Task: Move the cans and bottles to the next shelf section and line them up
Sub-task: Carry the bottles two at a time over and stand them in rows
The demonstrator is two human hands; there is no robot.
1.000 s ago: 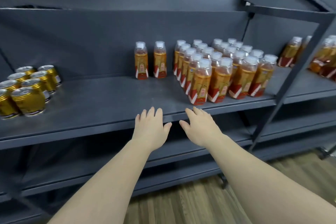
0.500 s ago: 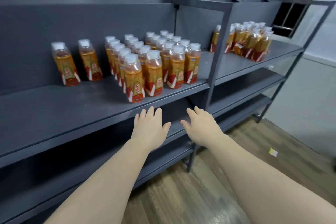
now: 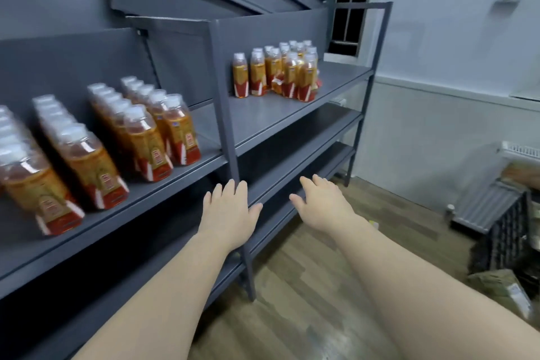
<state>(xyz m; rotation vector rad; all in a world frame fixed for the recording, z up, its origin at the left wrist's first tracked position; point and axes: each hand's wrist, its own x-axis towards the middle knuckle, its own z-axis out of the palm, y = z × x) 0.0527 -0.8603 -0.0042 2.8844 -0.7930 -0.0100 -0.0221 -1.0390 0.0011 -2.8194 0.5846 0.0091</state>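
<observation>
1. Reaching forward, two bare arms are seen stretched toward a grey metal shelf, and nothing is held in either hand.
2. The left hand [image 3: 230, 210] is kept flat with its back up. The four fingers are straight and close together, and the thumb is spread to the side. The hand is seen in front of the upright post [image 3: 223, 96], below the edge of the bottle board; whether the post is touched cannot be told.
3. The right hand [image 3: 321, 203] is relaxed, with the fingers a little bent and slightly apart. It is seen in front of the lower boards of the right section [image 3: 271, 117].
4. The rows of bottles [image 3: 140, 137] are found on the left section [image 3: 207, 128], lined from the front edge toward the back wall. White caps, orange-brown drink and red-and-white labels can be made out, though the nearest ones are blurred.
5. A cluster of bottles [image 3: 292, 76] of the same kind is standing on the right section, toward its back wall, and is less orderly than the rows.
6. A wooden floor [image 3: 306, 286] is seen below, a black crate [image 3: 502, 237] at the far right, and a dark window [image 3: 349, 9] behind the end of the shelf.
</observation>
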